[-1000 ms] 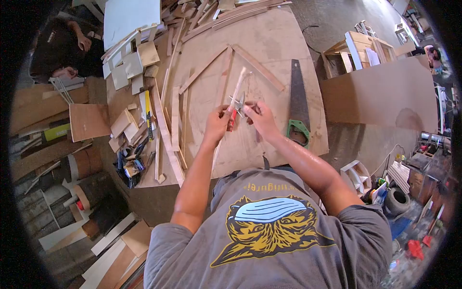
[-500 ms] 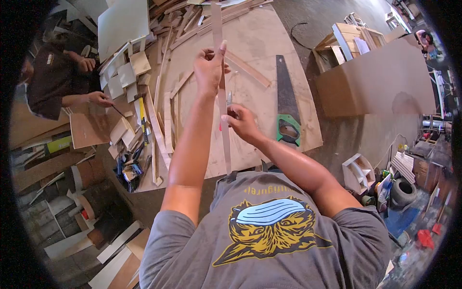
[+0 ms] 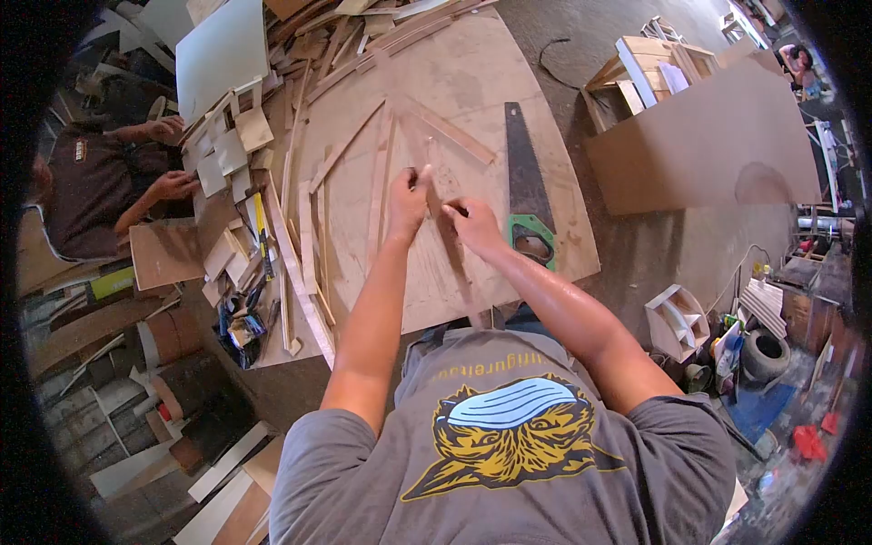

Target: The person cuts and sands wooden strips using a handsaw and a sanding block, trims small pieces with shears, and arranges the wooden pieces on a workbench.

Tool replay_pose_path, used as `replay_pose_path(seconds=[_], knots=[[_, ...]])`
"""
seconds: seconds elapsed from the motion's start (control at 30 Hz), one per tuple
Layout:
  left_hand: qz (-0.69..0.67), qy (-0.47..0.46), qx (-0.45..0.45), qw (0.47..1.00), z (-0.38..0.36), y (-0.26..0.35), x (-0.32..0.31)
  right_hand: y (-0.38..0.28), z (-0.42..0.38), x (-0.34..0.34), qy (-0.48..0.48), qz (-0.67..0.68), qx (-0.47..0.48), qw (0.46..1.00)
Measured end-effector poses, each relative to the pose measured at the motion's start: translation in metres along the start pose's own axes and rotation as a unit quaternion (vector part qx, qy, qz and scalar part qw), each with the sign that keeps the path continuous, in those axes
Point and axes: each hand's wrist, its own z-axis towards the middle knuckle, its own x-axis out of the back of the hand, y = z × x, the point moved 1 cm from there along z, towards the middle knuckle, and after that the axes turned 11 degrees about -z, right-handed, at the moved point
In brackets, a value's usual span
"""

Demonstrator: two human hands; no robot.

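A long, thin wooden strip [image 3: 450,250], blurred by motion, slants over the worktable from the far side down to my shirt. My left hand [image 3: 409,204] is closed on it near its middle, thumb along the edge. Slightly closer to me on the right, my right hand [image 3: 475,227] pinches at the strip's other edge; its fingertips are partly hidden. To the right of my hands lies a handsaw [image 3: 529,177] with a green handle. Other wooden strips [image 3: 454,133] rest on the plywood tabletop [image 3: 472,73] beyond and left of my hands.
Wood offcuts [image 3: 232,154] and a yellow-black tool [image 3: 262,232] crowd the table's left side. A co-worker in a dark shirt [image 3: 86,186] is at the left. On the right stand a large brown panel [image 3: 699,145] and, lower down, a small wooden box [image 3: 677,324].
My left hand has come down and closer to my right hand, and the strip has tilted, its far end swinging left. The co-worker's near hand no longer shows the dark thin tool.
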Motion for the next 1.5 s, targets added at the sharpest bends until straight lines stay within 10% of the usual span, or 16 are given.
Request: replay_pose_path(seconds=[0.37,0.8,0.93,1.13,1.5], knots=[[-0.042,0.057,0.119,0.99,0.0,-0.038,0.094,0.026,0.002,-0.031,-0.121,-0.113,-0.031,0.986],[-0.156,0.022,0.129,0.979,0.016,-0.023,0.033,-0.014,0.009,-0.05,0.002,-0.083,0.007,0.996],[-0.093,0.002,0.147,0.985,0.022,-0.048,0.035,0.019,0.026,-0.029,0.028,-0.121,0.022,0.992],[0.425,0.106,-0.047,0.898,-0.016,-0.123,0.097,0.058,0.063,0.027,-0.007,-0.043,-0.048,0.998],[0.432,0.115,0.089,0.89,-0.057,-0.131,0.113,0.076,0.079,0.057,0.009,-0.027,-0.062,0.998]])
